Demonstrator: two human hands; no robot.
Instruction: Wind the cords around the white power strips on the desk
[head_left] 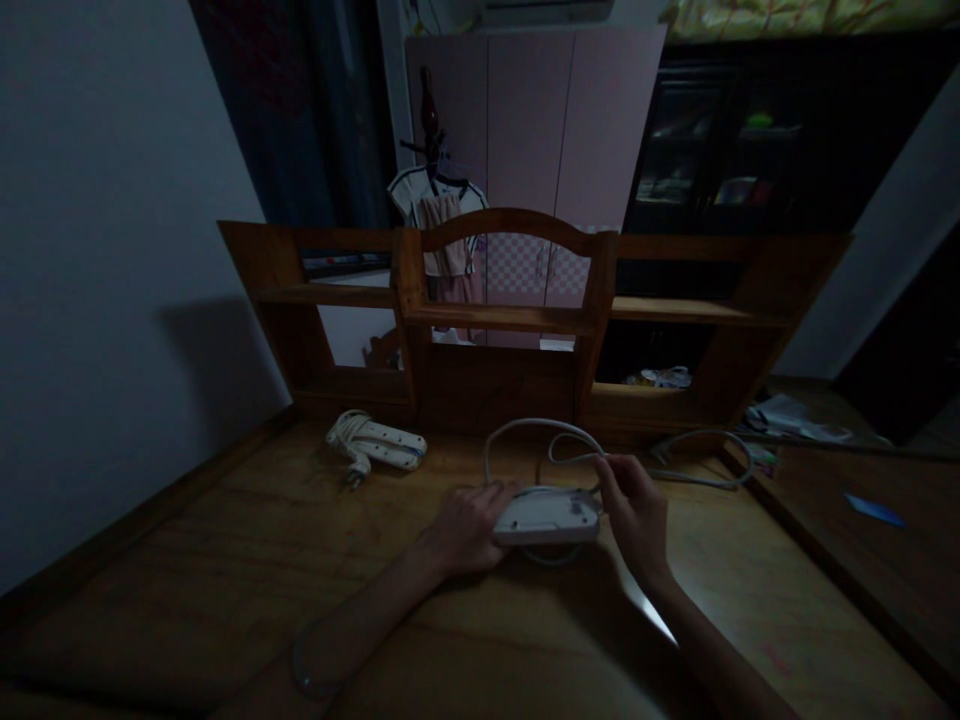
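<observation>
A white power strip (pixel 546 515) lies on the wooden desk (pixel 225 560) just in front of me. My left hand (pixel 466 525) grips its left end, fingers curled round it. My right hand (pixel 636 505) is at the strip's right end and pinches the strip's white cable (pixel 525 428), which loops back toward the shelf unit and trails off to the right. The room is dim.
A second white power strip (pixel 379 442) with its cord wound up lies at the back left of the desk. A low wooden shelf unit (pixel 517 320) stands along the desk's back edge. Papers (pixel 795 415) and a blue scrap (pixel 870 508) lie on the surface to the right.
</observation>
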